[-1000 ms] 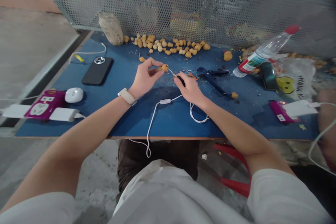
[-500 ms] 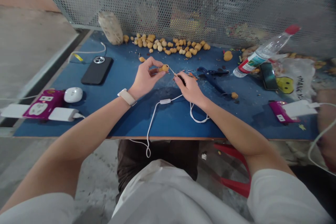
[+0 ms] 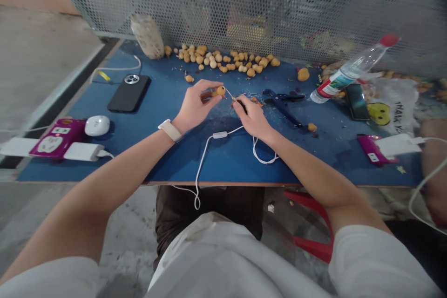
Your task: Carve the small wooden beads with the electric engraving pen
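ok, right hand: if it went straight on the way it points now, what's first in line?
Most likely the small tan gourd in the left hand: the thin tool in the right hand points toward it. Whether its tip touches is unclear from this one view.

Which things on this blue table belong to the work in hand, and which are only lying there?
Belonging: tan gourd in left hand; thin tool in right hand; probably the gourd row.

Seemingly unrelated: black phone; white case; plastic bottle.

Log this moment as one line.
left hand: holding small gourd | right hand: holding thin tool | blue pliers: on table
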The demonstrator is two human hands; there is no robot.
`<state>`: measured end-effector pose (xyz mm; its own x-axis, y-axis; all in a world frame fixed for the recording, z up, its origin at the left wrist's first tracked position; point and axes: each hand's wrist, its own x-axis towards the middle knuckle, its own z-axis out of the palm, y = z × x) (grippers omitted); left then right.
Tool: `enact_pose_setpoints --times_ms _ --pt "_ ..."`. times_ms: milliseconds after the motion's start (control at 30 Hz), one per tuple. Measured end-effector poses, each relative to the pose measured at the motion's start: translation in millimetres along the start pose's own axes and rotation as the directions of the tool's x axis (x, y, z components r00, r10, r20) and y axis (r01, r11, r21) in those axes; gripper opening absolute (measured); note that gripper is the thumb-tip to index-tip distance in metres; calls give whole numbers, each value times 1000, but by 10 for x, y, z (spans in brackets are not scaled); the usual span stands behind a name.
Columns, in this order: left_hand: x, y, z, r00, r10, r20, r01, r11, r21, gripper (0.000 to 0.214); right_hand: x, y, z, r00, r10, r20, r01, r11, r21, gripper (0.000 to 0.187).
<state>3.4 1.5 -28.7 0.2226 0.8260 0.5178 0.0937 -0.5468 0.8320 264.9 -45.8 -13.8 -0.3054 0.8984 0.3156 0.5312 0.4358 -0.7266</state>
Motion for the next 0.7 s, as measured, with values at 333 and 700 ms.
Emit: enact_pose_setpoints --times_ms 333,700 --pt "-50 58 43 1000 21 22 -21 1000 -17 40 -22 -83 18 999 11 32 -14 995 102 87" --pt "-93 132 75 1000 -1 -8 1 1000 -1 37 -43 -111 38 996 51 66 -64 976 209 91"
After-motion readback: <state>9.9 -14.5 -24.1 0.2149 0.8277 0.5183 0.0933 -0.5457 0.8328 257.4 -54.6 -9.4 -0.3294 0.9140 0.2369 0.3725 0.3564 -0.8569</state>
